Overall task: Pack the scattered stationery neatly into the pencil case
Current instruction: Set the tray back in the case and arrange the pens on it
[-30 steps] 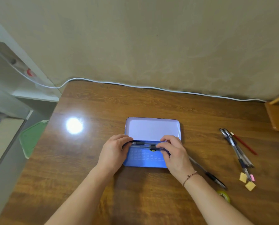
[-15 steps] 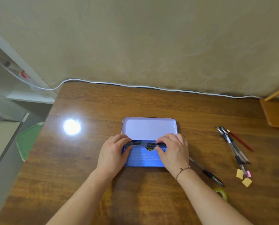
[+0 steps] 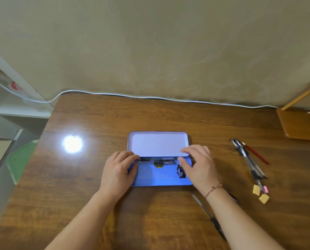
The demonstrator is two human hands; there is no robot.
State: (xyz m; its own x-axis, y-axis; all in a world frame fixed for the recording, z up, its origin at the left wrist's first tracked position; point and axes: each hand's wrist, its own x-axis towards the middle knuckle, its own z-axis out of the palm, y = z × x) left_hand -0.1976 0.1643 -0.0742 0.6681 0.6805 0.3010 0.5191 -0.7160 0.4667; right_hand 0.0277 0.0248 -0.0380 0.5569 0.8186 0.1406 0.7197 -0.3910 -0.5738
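Observation:
A blue tin pencil case point(image 3: 161, 179) lies open in the middle of the wooden table, its pale lid point(image 3: 157, 143) raised at the back. Dark pens point(image 3: 164, 161) lie along the back of the tray, by the hinge. My left hand point(image 3: 117, 172) is at the case's left end and its fingertips pinch the left end of a pen. Over the right end hovers my right hand point(image 3: 200, 166), fingers spread and holding nothing. Loose pens point(image 3: 249, 161) and a red pencil point(image 3: 257, 154) lie to the right, with two yellow erasers point(image 3: 263, 198) and a pink eraser point(image 3: 266, 189).
Another pen point(image 3: 204, 208) lies on the table under my right forearm. A white cable point(image 3: 150, 97) runs along the table's back edge at the wall. A wooden stand point(image 3: 302, 123) sits at the far right, and a green object point(image 3: 22, 159) lies off the left edge.
The pen that both hands held now lies at the back of the tray. My right hand has let go and lifted to the right. My left hand stays at the left end.

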